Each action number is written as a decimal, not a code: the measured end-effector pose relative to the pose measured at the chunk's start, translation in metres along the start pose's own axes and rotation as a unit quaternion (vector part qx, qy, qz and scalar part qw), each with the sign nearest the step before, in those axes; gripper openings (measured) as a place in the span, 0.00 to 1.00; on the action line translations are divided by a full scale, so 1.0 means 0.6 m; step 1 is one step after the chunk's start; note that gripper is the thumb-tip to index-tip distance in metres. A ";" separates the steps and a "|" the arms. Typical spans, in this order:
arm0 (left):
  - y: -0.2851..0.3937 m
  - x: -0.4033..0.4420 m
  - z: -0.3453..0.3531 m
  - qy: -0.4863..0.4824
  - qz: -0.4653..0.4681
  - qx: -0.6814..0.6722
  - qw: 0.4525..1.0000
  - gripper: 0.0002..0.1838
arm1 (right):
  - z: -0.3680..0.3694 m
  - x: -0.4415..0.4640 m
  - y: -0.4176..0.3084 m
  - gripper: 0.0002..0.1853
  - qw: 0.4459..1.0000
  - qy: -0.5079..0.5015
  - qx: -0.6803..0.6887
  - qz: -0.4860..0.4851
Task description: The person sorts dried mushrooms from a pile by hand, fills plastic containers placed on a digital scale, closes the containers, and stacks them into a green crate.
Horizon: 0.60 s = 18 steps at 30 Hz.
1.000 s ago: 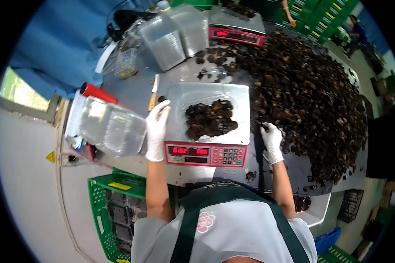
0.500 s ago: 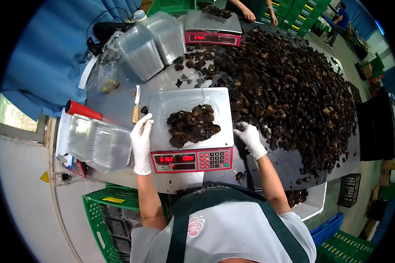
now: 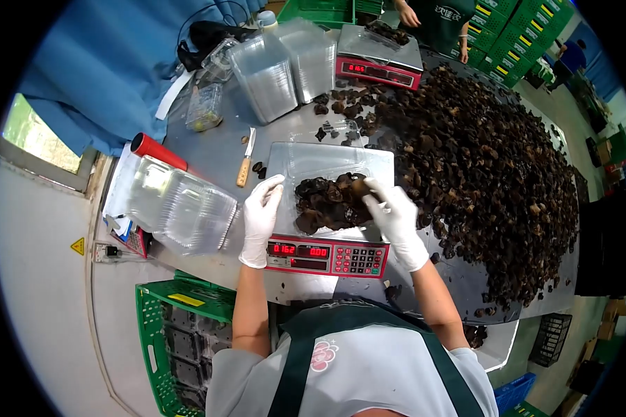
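My right hand (image 3: pixel 396 221), in a white glove, is over the right side of the dark wood ear mushrooms (image 3: pixel 323 205). Its fingers close on a brownish, blurred piece of mushroom (image 3: pixel 360 185). The mushrooms lie in a clear plastic box (image 3: pixel 291 186), its clear lid folded back at the far side. Under the box is the metal pan of a red scale (image 3: pixel 327 257), whose first display reads 0.162. Beside the pan's left edge, my gloved left hand (image 3: pixel 261 217) is raised with fingers extended and thumb slightly apart, apparently holding nothing.
Loose wood ears (image 3: pixel 487 187) cover the table's right side. A knife (image 3: pixel 246 158), stacked clear boxes (image 3: pixel 264 78) and more clear boxes (image 3: pixel 188 208) are on the left. Behind stands a second scale (image 3: pixel 379 59), near a co-worker's hand (image 3: pixel 409 15). A green crate (image 3: pixel 153 347) is below left.
My right hand has moved from beside the scale onto the mushrooms in the box, with a piece at its fingertips. My left hand stays by the pan. The whole view has shifted.
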<state>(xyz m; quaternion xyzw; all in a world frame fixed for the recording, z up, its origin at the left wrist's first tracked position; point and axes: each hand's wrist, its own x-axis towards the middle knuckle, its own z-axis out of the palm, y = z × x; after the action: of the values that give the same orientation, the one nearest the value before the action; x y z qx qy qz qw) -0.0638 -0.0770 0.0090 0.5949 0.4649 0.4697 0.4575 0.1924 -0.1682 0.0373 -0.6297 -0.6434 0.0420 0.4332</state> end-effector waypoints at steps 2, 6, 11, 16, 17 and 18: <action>0.006 0.000 0.002 -0.002 -0.003 0.012 1.000 0.13 | 0.018 -0.012 -0.005 0.30 0.994 -0.096 -0.061 -0.001; -0.001 0.001 -0.002 -0.005 -0.002 0.015 1.000 0.14 | -0.016 -0.015 -0.018 0.34 0.982 -0.139 0.041 0.123; -0.023 0.029 -0.003 0.001 -0.031 -0.030 0.999 0.17 | -0.046 -0.034 0.020 0.26 0.969 -0.083 0.100 0.210; -0.017 0.083 0.004 0.030 -0.080 -0.043 0.995 0.22 | -0.056 -0.040 0.045 0.20 0.954 -0.070 0.136 0.259; -0.011 0.093 0.006 0.028 -0.084 -0.030 0.996 0.23 | -0.058 -0.041 0.047 0.19 0.947 -0.074 0.138 0.280; -0.008 0.101 0.007 0.026 -0.091 -0.017 0.995 0.24 | -0.058 -0.043 0.052 0.19 0.939 -0.075 0.148 0.300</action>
<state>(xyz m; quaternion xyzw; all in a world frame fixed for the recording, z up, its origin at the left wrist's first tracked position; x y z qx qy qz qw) -0.0528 -0.0169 0.0116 0.5302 0.5209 0.4494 0.4955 0.2335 -0.2008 0.0275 -0.7173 -0.4416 0.3117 0.4397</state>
